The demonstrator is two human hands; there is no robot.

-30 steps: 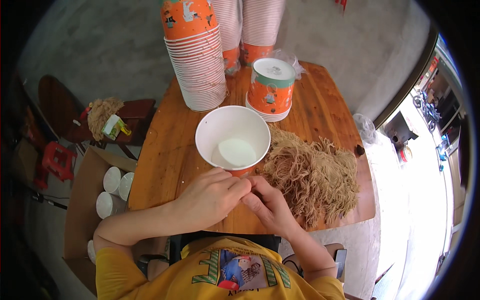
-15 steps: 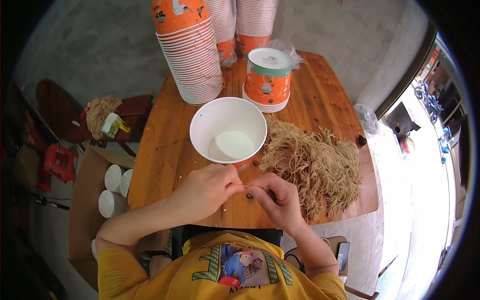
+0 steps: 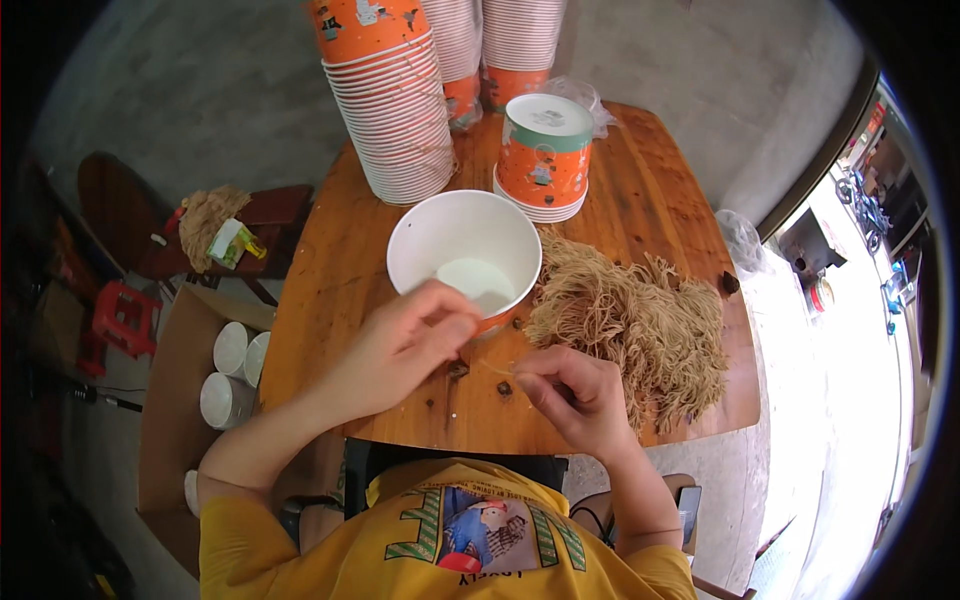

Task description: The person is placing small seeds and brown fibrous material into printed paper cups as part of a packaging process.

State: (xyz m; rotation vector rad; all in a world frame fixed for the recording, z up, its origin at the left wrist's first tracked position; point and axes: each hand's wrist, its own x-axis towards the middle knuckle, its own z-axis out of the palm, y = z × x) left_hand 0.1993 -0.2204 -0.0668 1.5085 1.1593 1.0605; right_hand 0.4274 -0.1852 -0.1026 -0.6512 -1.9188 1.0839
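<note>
In front of me a white-lined orange paper bucket [image 3: 430, 235] stands upright with its mouth up. My left hand [image 3: 405, 345] is at the near side of its rim, overlapping it in view; the fingers are slightly blurred, loosely curled and apart, with nothing visible in them. My right hand [image 3: 575, 395] is closed in a pinch, a little nearer to me. From its fingertips a thin tan strand of yarn [image 3: 492, 367] sticks out to the left. Right of the bucket lies a large heap of tan yarn strands [image 3: 640, 330].
Behind the bucket rise a tall stack of paper buckets [image 3: 395, 130] and a short upturned stack [image 3: 545, 165]. A cardboard box [image 3: 175, 410] with white tubs stands left of the wooden table [image 3: 325, 330]. Further left are a red stool [image 3: 125, 318] and a dark wooden chair [image 3: 285, 225].
Both hands held the yarn strand between them. My left hand has let go and moved up toward the bucket, while my right hand keeps the strand and has shifted slightly right.
</note>
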